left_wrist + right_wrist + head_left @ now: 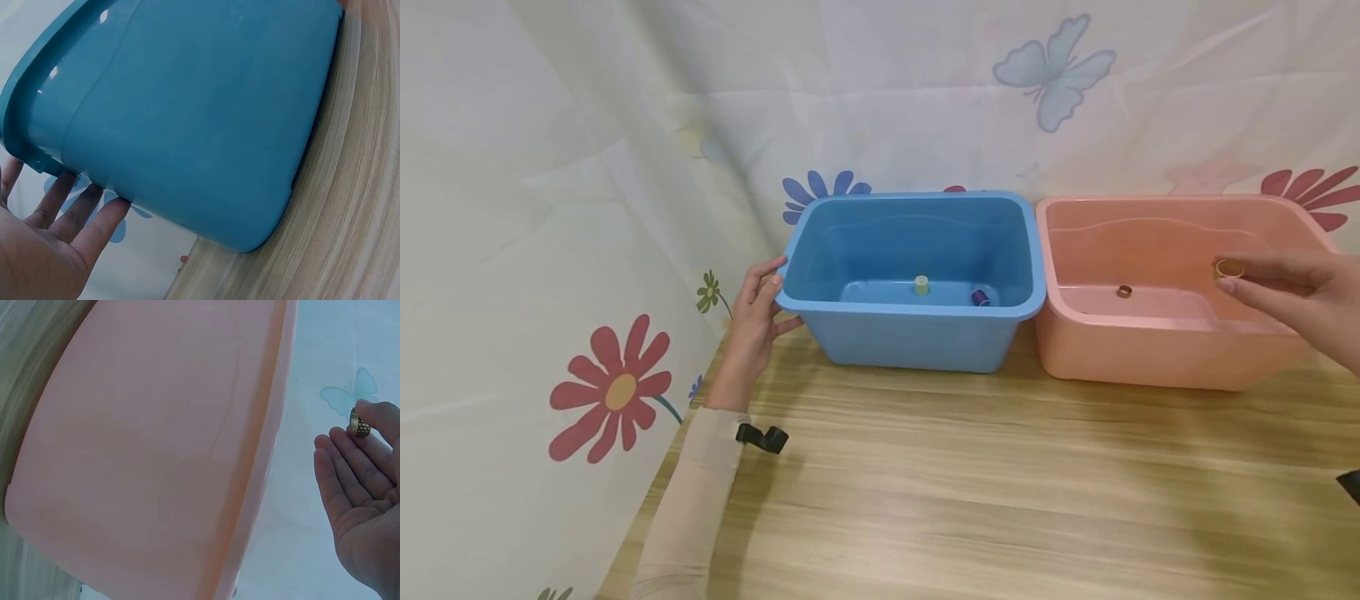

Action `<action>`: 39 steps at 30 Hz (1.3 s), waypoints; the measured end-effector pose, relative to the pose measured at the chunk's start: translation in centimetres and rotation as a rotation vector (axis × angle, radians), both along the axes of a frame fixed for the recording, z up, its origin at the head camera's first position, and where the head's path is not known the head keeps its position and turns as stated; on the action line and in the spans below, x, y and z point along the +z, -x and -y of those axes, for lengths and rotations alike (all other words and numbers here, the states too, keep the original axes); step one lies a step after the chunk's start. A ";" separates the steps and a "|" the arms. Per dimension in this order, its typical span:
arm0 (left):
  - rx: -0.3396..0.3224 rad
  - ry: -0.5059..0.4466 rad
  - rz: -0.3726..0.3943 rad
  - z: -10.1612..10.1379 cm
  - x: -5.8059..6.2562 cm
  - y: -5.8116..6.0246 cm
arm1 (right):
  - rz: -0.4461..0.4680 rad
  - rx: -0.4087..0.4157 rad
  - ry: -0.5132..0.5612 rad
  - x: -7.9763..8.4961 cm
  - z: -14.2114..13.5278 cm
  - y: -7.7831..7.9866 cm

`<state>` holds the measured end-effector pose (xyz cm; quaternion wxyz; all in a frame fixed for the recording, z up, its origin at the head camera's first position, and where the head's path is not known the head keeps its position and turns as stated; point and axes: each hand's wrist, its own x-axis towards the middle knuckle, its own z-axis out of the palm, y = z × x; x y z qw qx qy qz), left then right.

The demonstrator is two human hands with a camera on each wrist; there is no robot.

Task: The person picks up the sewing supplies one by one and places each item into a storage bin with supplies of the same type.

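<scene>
My left hand (754, 321) holds the left end of the blue plastic bin (917, 337) at its rim. In the left wrist view its fingertips (119, 209) touch the bin's wall below the rim. Inside that bin are a pale green thread spool (922, 285) and a purple thread spool (980, 297). Over the pink bin (1165, 358) my right hand (1307, 292) pinches a brass thimble (359, 425), ring-shaped and dimpled, between thumb and finger; the other fingers extend in the right wrist view. A small brown-gold ring-shaped piece (1123, 291) lies on the pink bin's floor.
Both bins stand side by side on a wood-grain table (925, 483). Behind and to the left hangs a pale curtain (887, 117) printed with flowers and a butterfly. A black wrist mount (762, 437) sits on the left forearm.
</scene>
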<state>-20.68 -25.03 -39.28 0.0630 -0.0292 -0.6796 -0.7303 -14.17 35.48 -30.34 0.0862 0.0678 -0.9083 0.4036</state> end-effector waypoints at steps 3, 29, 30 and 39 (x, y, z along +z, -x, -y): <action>0.002 -0.001 0.003 0.0 0.0 0.0 | 0.005 0.010 -0.013 0.7 0.0 0.8; 0.013 -0.045 0.025 -0.1 0.1 -0.1 | 0.091 0.184 -0.546 5.4 -3.8 9.6; 0.010 -0.046 0.023 -0.1 0.1 -0.1 | 0.100 0.197 -0.559 5.5 -4.0 9.8; -0.005 -0.029 0.006 -0.2 0.2 -0.3 | 0.113 0.277 -0.786 6.0 -3.5 11.0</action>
